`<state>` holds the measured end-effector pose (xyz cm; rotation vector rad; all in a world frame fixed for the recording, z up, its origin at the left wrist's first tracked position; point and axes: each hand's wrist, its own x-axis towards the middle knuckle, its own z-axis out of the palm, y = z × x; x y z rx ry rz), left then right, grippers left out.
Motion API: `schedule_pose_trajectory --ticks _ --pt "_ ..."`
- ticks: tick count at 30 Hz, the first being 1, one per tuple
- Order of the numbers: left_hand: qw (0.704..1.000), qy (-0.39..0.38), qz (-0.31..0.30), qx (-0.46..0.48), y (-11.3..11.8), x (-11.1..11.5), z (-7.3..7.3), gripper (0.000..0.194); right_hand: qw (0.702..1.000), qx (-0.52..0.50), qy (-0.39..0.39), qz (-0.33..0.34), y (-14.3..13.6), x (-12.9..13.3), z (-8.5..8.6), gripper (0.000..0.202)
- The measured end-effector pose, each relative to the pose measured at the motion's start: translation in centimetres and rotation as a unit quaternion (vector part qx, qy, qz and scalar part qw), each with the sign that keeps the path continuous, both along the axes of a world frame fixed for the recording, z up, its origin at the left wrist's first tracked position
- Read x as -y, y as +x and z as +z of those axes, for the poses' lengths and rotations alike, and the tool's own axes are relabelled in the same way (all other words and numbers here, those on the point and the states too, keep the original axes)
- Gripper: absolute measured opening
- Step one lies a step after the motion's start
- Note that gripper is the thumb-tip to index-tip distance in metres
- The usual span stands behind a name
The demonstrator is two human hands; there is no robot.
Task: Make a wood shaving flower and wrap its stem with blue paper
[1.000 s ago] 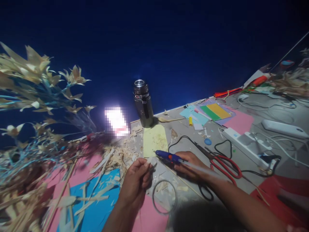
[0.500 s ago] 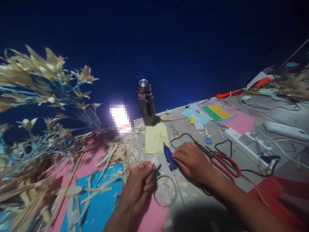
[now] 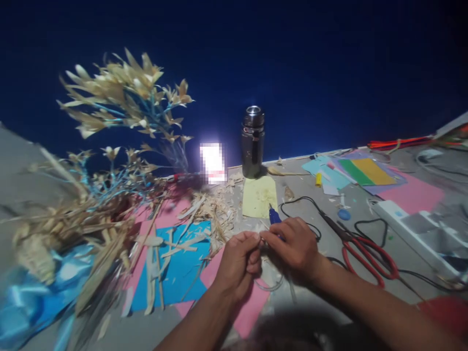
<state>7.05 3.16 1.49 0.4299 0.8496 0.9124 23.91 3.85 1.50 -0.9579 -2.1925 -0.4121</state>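
My left hand is closed in a pinch, its thumb and fingertips meeting those of my right hand. Whatever sits between the fingertips is too small and hidden to name. A blue glue gun lies just behind my right hand, which covers most of its body. Its tip points at a yellow paper sheet with dried glue on it. Under the hands lies a loop of thin wire, partly covered. Pink paper spreads beneath my left wrist.
Dried husk flowers on blue stems stand at the left above husk scraps and blue paper. A dark flask is behind the yellow sheet, beside a bright lamp. Red-handled scissors and a white power strip lie right.
My right hand has moved from the glue gun's side to my left hand, and their fingertips now meet. The view has shifted left, showing more husk scraps.
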Motion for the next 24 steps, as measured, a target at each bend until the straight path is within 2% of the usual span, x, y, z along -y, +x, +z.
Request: schedule_pose_trajectory --ticks 5,7,9,11,13,15,17,19,20,22,24 --pt "1.000 0.002 0.001 -0.016 -0.2 0.6 0.9 0.033 1.000 -0.008 0.018 0.019 -0.2 -0.4 0.1 0.019" --pt "0.999 0.014 -0.015 -0.047 -1.3 1.5 1.5 0.036 0.998 -0.047 -0.010 0.034 -0.4 -0.5 0.3 0.015" --pt "0.990 0.047 -0.036 -0.125 -3.2 2.6 2.0 0.035 0.988 -0.129 -0.071 0.048 -0.5 -0.6 0.6 0.013" --pt "0.967 0.091 -0.050 -0.235 -6.1 3.5 2.1 0.028 0.960 -0.230 -0.154 0.044 -0.5 -0.7 0.8 0.010" --pt "0.923 0.113 0.027 -0.366 -9.3 4.2 1.9 0.018 0.916 -0.314 -0.250 0.021 -0.3 -0.7 0.9 0.009" --pt "0.856 0.130 0.110 -0.488 -12.2 4.4 1.4 0.015 0.859 -0.375 -0.349 0.003 -0.1 -1.0 1.0 0.013" --pt "0.814 0.133 0.143 -0.547 -14.3 4.3 1.0 0.015 0.798 -0.429 -0.423 0.005 -0.1 -1.4 0.7 0.018" --pt "0.798 0.141 0.141 -0.569 -15.2 4.1 0.7 0.016 0.750 -0.471 -0.464 0.010 -0.2 -1.9 0.3 0.021" --pt "0.797 0.148 0.135 -0.570 -15.2 4.1 0.6 0.016 0.735 -0.486 -0.473 0.010 -0.3 -2.1 0.0 0.022" --pt "0.800 0.162 0.118 -0.566 -14.9 3.9 0.3 0.017 0.726 -0.497 -0.476 0.007 -0.5 -2.4 -0.6 0.023" --pt "0.802 0.167 0.103 -0.564 -14.4 3.7 -0.1 0.017 0.736 -0.491 -0.466 0.003 -0.7 -2.4 -1.1 0.024"
